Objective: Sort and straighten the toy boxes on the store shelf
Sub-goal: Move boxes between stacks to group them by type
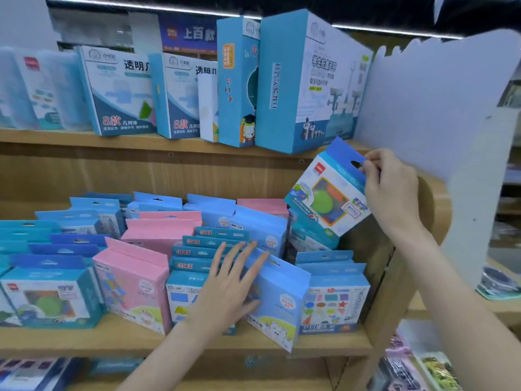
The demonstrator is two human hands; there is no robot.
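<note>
- Right hand (390, 190) is pinching the blue hang tab of a windowed toy box (328, 193), thumb and fingers closing on the tab beside its hanger slot.
- That box is hanging tilted in the air above the right end of the lower wooden shelf (84, 344), touching nothing but the hand; a green round piece is showing through its window.
- Left hand (231, 286) is lying flat with fingers spread and straight, pressing on the front of a leaning blue box with a bear print (277, 303).
- The bear box is tipping leftward, standing at the shelf's front edge just beside a shapes box (335, 303) on its right.
- Behind the left fingers, a row of teal-topped boxes (208, 244) is standing front to back.
- Pink boxes (132, 283) are leaning left of that row.
- On the upper shelf, tall blue-and-white boxes (307, 83) are standing upright.
</note>
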